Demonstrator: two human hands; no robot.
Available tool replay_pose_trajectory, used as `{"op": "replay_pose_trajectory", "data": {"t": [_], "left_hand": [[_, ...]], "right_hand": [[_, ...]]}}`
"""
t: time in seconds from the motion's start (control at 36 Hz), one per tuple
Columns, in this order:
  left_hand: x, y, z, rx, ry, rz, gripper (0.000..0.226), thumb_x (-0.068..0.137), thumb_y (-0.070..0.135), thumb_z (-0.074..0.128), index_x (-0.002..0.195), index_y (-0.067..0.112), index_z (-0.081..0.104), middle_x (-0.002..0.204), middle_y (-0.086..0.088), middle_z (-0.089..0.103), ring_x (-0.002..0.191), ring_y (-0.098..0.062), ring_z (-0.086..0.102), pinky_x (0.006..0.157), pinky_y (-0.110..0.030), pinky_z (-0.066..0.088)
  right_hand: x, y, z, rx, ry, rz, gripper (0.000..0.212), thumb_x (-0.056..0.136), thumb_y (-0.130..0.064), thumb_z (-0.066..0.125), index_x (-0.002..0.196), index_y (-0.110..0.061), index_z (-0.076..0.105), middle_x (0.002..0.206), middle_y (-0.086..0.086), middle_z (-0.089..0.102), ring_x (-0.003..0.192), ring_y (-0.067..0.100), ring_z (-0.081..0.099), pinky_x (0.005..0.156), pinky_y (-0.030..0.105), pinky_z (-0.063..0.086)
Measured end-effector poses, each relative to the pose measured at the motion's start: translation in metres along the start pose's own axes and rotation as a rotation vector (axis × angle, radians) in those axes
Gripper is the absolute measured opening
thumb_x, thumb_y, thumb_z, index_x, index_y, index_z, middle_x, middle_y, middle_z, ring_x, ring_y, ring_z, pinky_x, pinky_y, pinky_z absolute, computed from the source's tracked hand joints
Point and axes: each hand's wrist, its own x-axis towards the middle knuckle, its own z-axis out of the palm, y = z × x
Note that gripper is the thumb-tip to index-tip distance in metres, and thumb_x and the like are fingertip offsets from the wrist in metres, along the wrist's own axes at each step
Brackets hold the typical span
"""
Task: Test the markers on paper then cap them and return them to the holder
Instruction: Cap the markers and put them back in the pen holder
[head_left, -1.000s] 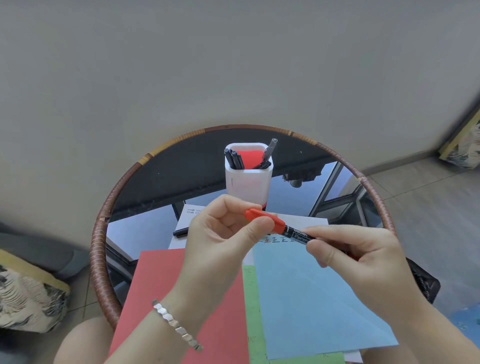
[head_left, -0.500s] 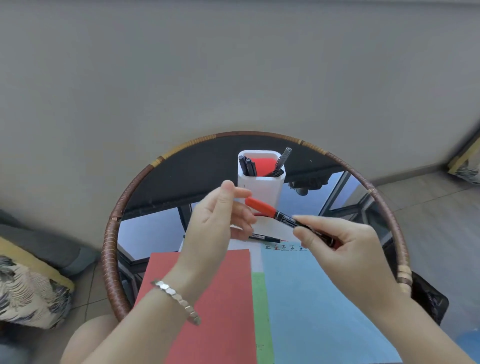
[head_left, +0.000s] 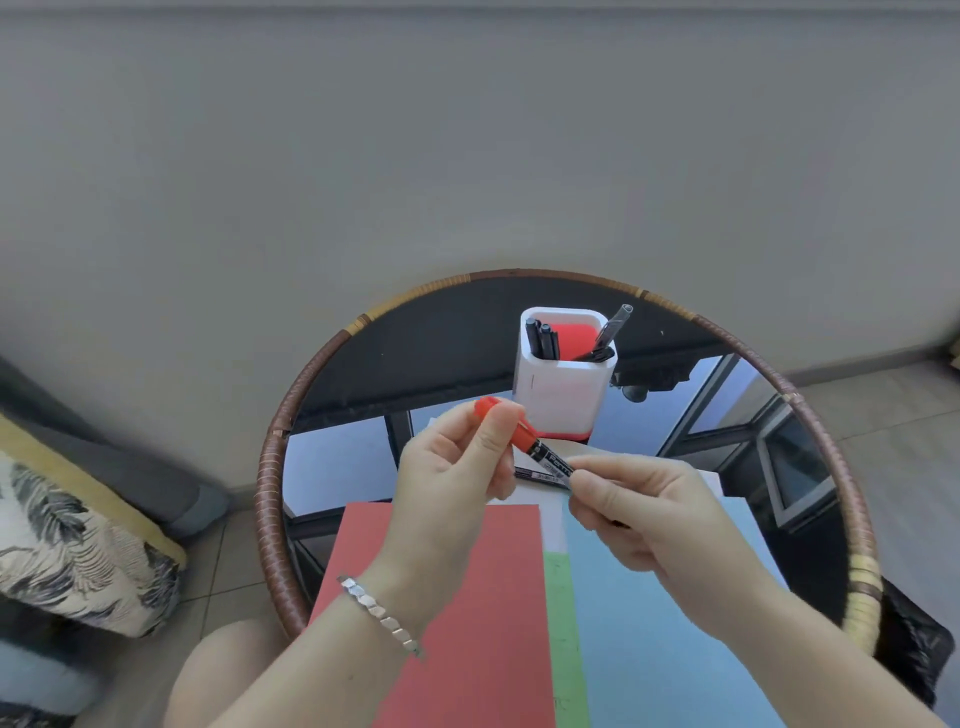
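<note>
A black marker (head_left: 550, 461) with a red cap (head_left: 523, 437) is held in the air just in front of the white holder (head_left: 563, 400). My left hand (head_left: 457, 473) pinches the red cap between thumb and fingers. My right hand (head_left: 649, 512) pinches the black barrel at its other end. The cap sits on the marker's tip. Inside the holder stand several dark markers (head_left: 543, 340). Another black marker (head_left: 537, 475) lies on the table below the held one, mostly hidden. Red paper (head_left: 467, 623), a green strip (head_left: 563, 613) and blue paper (head_left: 649, 649) lie beneath my hands.
The round glass table has a woven rattan rim (head_left: 270, 467) and stands against a grey wall. A patterned cushion (head_left: 67, 545) lies on the left. At the table's right edge sits a black bag (head_left: 914, 649). My knee (head_left: 223, 670) shows below the table.
My left hand's fingers, off the cap half a second ago, now pinch the red cap again. The marker and both hands have drawn nearer to the holder.
</note>
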Motion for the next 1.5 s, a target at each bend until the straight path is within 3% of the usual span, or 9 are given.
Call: {"op": "replay_pose_trajectory", "data": {"t": [0.14,0.25,0.36,0.53,0.67,0.97,1.11,1.25,1.5], "left_hand": [[0.002,0.005,-0.021,-0.001,0.212,0.072,0.026,0.066,0.052,0.058,0.072,0.03,0.07,0.066,0.013,0.063,0.064,0.0,0.055,0.058,-0.016,0.048],[0.004,0.018,-0.033,-0.088,0.359,0.214,0.02,0.07,0.046,0.058,0.075,0.03,0.069,0.069,0.013,0.066,0.068,0.0,0.06,0.058,-0.015,0.049],[0.005,0.039,-0.031,-0.068,0.374,0.402,0.017,0.075,0.047,0.059,0.078,0.032,0.067,0.073,0.013,0.066,0.076,-0.005,0.062,0.063,-0.017,0.051],[0.037,0.071,-0.002,0.047,0.311,0.622,0.007,0.083,0.028,0.06,0.087,0.023,0.061,0.081,0.002,0.064,0.077,-0.007,0.064,0.063,-0.022,0.052],[0.082,0.059,0.021,0.326,0.175,0.537,0.005,0.086,0.015,0.062,0.09,0.013,0.062,0.083,-0.001,0.066,0.079,-0.012,0.066,0.074,-0.029,0.055],[0.107,0.014,0.016,0.753,0.018,0.337,0.02,0.084,0.024,0.063,0.102,0.017,0.065,0.087,0.009,0.064,0.079,0.009,0.056,0.065,0.002,0.041],[0.072,-0.004,-0.024,0.966,0.048,0.309,0.024,0.084,0.026,0.062,0.107,0.02,0.061,0.095,0.009,0.065,0.091,-0.006,0.058,0.076,-0.014,0.041],[0.039,-0.035,-0.062,1.284,-0.014,0.146,0.028,0.084,0.024,0.063,0.109,0.013,0.063,0.11,0.0,0.062,0.106,-0.021,0.048,0.088,-0.032,0.038],[0.028,-0.043,-0.067,1.3,-0.023,0.147,0.01,0.085,0.021,0.061,0.094,0.016,0.062,0.093,0.005,0.053,0.096,-0.018,0.046,0.079,-0.03,0.036]], "right_hand": [[0.028,0.013,-0.002,-0.466,0.084,-0.228,0.022,0.085,-0.04,0.047,0.089,-0.034,0.068,0.077,-0.015,0.069,0.07,-0.005,0.058,0.066,0.008,0.042],[0.055,0.037,-0.008,-1.077,0.135,-0.265,0.026,0.094,-0.023,0.047,0.116,-0.021,0.06,0.11,-0.003,0.061,0.107,0.014,0.051,0.086,0.025,0.04],[0.069,0.052,-0.006,-1.258,0.035,-0.203,0.034,0.091,-0.018,0.049,0.125,-0.022,0.052,0.121,0.0,0.052,0.116,0.018,0.045,0.087,0.028,0.039],[0.068,0.051,-0.009,-1.285,0.071,-0.267,0.036,0.094,-0.011,0.039,0.127,-0.018,0.05,0.118,0.006,0.052,0.113,0.025,0.045,0.088,0.035,0.04],[0.039,0.043,-0.028,-1.193,0.183,-0.3,0.035,0.095,-0.011,0.038,0.127,-0.02,0.049,0.102,-0.001,0.046,0.092,0.022,0.053,0.076,0.027,0.041],[-0.002,0.029,-0.056,-1.079,0.27,-0.27,0.027,0.093,-0.015,0.045,0.115,-0.019,0.059,0.087,-0.016,0.046,0.076,0.001,0.049,0.07,0.012,0.036],[-0.006,0.029,-0.054,-1.014,0.282,-0.296,0.023,0.089,-0.011,0.052,0.107,-0.018,0.064,0.086,-0.013,0.052,0.081,0.007,0.051,0.069,0.011,0.038],[-0.007,0.035,-0.049,-0.952,0.261,-0.303,0.022,0.087,-0.005,0.054,0.102,-0.015,0.066,0.087,-0.016,0.054,0.086,-0.01,0.048,0.068,0.001,0.034],[-0.007,0.04,-0.044,-0.937,0.266,-0.304,0.021,0.085,-0.005,0.057,0.099,-0.017,0.067,0.09,-0.007,0.061,0.088,-0.007,0.047,0.07,0.001,0.034]]}}
